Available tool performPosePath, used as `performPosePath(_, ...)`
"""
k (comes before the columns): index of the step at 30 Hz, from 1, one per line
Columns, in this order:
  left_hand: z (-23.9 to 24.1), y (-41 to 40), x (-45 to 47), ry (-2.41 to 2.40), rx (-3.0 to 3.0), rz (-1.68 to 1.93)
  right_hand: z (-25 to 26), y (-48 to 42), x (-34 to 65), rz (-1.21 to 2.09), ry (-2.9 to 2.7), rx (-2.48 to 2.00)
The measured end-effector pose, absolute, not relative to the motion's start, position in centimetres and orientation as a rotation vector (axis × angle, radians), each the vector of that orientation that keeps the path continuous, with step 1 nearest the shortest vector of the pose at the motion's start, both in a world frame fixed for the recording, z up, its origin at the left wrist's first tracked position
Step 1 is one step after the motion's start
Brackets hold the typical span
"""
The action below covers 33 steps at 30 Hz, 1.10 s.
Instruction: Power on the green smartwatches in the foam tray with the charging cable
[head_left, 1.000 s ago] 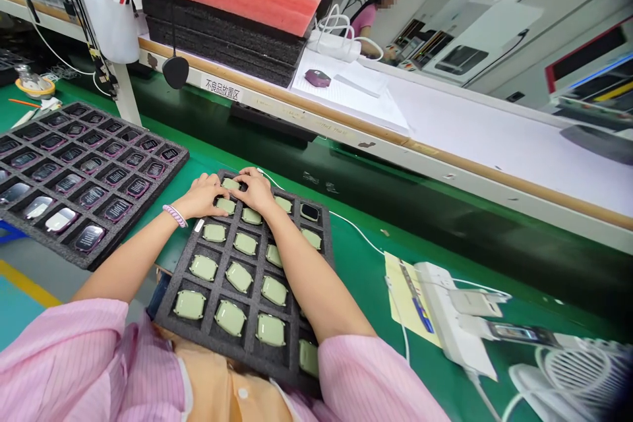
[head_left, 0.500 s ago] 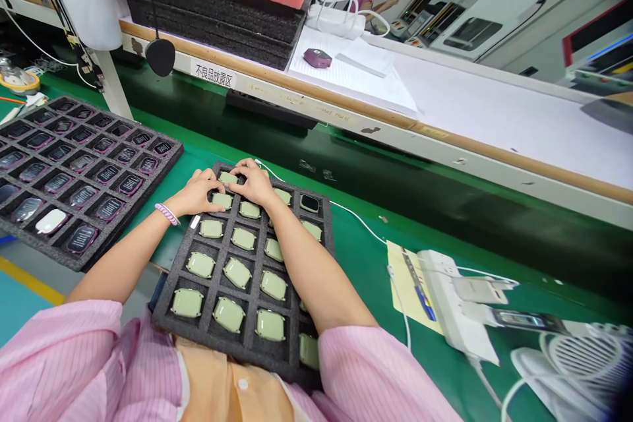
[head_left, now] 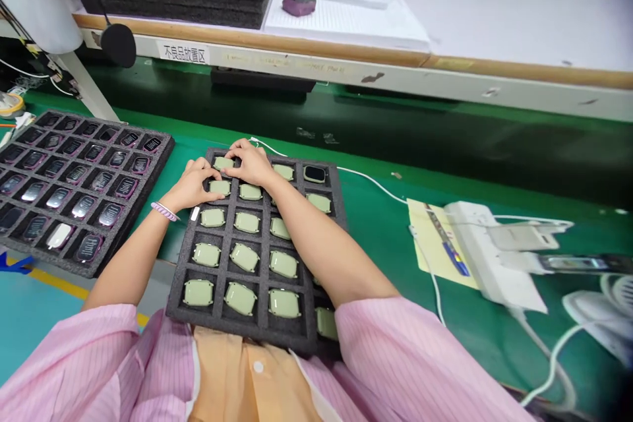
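Observation:
A black foam tray holds rows of pale green watch cases, and its near edge is close to my body. My right hand reaches over the tray, its thumb and fingers closed around the watch case in the far left compartment. My left hand comes in from the left, thumb and finger pinched at the edge of the watch case one row nearer. A dark-faced watch lies in the far right compartment. My right forearm hides part of the tray's right columns.
Left of me lies a second foam tray of dark purple-rimmed watches. A white power strip, chargers and cables are on the right, beside yellow paper with a pen. A shelf runs along the back, bearing a purple object.
The view has tilted downward and shifted, so the shelf sits higher in the picture. Both hands stay at the same two watch cases, with little visible finger movement.

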<state>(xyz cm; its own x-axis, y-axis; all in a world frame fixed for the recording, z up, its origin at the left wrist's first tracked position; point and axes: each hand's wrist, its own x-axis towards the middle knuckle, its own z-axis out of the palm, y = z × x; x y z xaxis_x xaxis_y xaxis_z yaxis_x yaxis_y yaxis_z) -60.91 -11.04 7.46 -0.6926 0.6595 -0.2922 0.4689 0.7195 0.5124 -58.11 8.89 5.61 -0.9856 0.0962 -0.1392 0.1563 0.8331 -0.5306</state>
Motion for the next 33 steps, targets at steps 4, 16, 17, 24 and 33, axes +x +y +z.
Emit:
performPosePath(4, 7.6, -10.9, -61.1, 2.479, 0.841, 0.499, 5.3, 9.2, -58.3, -0.897, 2.91, 0.171)
performPosePath(16, 7.8, -10.8, -61.0, 2.511, 0.84, 0.459, 5.5, 9.1, -58.3, -0.975, 2.904, 0.16)
performPosePath(17, 7.7, -10.8, -61.1, 2.511, 0.84, 0.461, 5.5, 9.2, -58.3, -0.952, 2.906, 0.165)
performPosePath(24, 7.7, -10.7, -61.3, 2.506, 0.862, 0.456, 6.1, 8.8, -58.0, -0.916, 2.895, 0.189)
performPosePath(33, 9.1, -11.8, -59.2, 2.631, 0.759, 0.401, 7.4, 7.6, -56.6, -0.686, 2.93, 0.311)
